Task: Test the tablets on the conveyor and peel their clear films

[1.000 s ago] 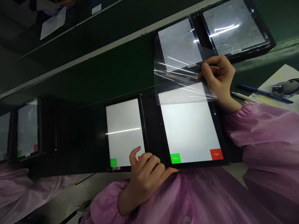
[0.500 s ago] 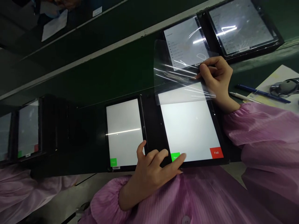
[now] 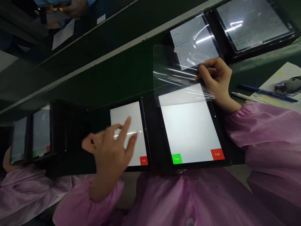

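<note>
The right hand (image 3: 217, 82) holds its grip closed, thumb and fingertips pinched on the edge of a clear plastic film (image 3: 175, 70), which is raised off the right-hand tablet (image 3: 190, 131). The film's near edge lies across the far end of that tablet's white screen, and the rest reaches over the dark frame toward a far tablet (image 3: 194, 40) showing a text list. The right-hand tablet shows a green Pass button (image 3: 176, 158) at its near left corner and a red Fail button (image 3: 217, 154) at its near right corner. The left hand (image 3: 109, 147) is open, fingers spread and blurred, over the left-hand tablet (image 3: 125, 131); whether it touches the screen cannot be told. That tablet's red Fail button (image 3: 143, 160) shows just right of the hand. Both tablets sit in a black holder (image 3: 155, 135) on a dark green surface (image 3: 94, 86). To the right, a blue pen (image 3: 265, 91) and a white pen (image 3: 244, 98) lie on a sheet of paper (image 3: 277, 78). The person wears a pink striped smock (image 3: 270, 135). Far off at upper left, a co-worker's hand (image 3: 75, 8) is partly visible.
</note>
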A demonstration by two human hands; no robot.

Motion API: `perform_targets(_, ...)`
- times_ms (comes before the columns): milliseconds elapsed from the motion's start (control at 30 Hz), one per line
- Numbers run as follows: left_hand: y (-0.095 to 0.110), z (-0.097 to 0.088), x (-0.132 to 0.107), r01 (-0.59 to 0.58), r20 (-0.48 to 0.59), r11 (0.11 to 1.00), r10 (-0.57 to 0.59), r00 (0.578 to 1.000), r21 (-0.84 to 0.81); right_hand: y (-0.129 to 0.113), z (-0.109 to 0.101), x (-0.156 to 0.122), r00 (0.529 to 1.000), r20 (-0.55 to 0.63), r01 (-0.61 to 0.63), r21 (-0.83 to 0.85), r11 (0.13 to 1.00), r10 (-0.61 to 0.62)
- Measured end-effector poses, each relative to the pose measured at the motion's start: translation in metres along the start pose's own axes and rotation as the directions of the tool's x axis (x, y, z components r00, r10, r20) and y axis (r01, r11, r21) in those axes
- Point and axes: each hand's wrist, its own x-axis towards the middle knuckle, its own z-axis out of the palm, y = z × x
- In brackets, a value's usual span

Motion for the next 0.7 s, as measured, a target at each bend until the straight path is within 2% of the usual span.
perform_targets(133,-0.05,0.019,0.055,0.166,0.098,0.984,-0.16,0.982,-0.058,-0.008,-0.008,0.011,0.999,0.025,0.05,-0.047,0.998,-0.049)
perform_targets(233,-0.065,0.037,0.088,0.148,0.241,0.979,-0.112,0.964,-0.138,-0.027,-0.021,0.027,0.995,0.018,0.101,-0.083,0.991,-0.1)
perform_targets(300,-0.066,0.044,0.101,0.081,0.304,0.978,-0.018,0.953,-0.195,-0.043,-0.031,0.034,0.99,-0.003,0.138,-0.063,0.988,-0.139)
perform_targets(400,-0.059,0.046,0.109,0.002,0.328,0.963,0.089,0.941,-0.268,-0.065,-0.036,0.035,0.983,0.01,0.182,-0.055,0.982,-0.182)
perform_targets(533,-0.05,0.043,0.114,0.011,0.344,0.951,0.102,0.933,-0.31,-0.081,-0.032,0.027,0.98,0.033,0.199,-0.051,0.979,-0.198)
perform_targets(700,-0.047,0.041,0.12,0.027,0.341,0.945,0.092,0.935,-0.327,-0.082,-0.03,0.027,0.957,0.044,0.287,-0.024,0.958,-0.285)
